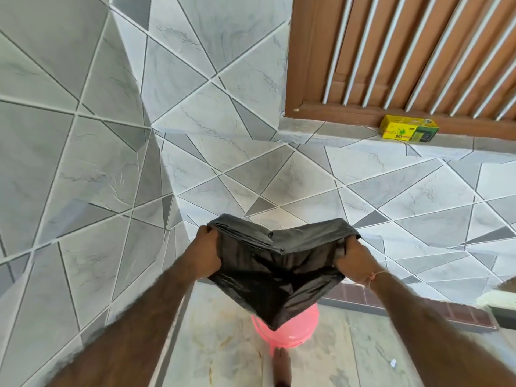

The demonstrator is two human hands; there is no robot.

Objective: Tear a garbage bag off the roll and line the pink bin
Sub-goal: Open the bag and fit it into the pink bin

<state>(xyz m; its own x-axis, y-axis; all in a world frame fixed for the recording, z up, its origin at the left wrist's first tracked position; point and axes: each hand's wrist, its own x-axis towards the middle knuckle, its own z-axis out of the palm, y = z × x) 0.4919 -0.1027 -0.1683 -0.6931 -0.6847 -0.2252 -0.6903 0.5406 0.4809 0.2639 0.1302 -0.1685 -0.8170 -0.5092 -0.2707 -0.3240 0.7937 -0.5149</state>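
A: Black garbage bag [275, 263] held up at chest height, well above the floor. Left hand [205, 254] curled round the left edge of the mouth, right hand [353, 259] curled round the right edge. Both gripping film, nothing else.

B: Mouth state?

A: Partly spread, top hem sagging into a shallow V between the fists. Lower body tapering to a point, hanging straight over the pink bin [284, 328], which stands on the pale floor [223, 344] just ahead of a bare foot [280, 367]. Cannot tell whether the tip touches the bin rim or only overlaps it in view.

B: Handling notes?

A: Very light, thin, limp. Glossy, so probably slick; layers likely clinging together. No stiffness, so no shape held without tension from both sides. Likely to tear if yanked hard against a rim.

B: Best hold?

A: At the hem, opposite sides, as now. Better with thumbs inside the mouth to part the layers, then a downward flick to fill with air.

B: Surroundings?

A: Grey patterned wall tiles [83, 149], brown slatted door [405, 51], yellow box [409, 132] on the ledge below, probably the bag packaging. Thread band [374, 276] at the right wrist.

B: Stage?

A: Bag apparently off the roll; lining not yet begun.
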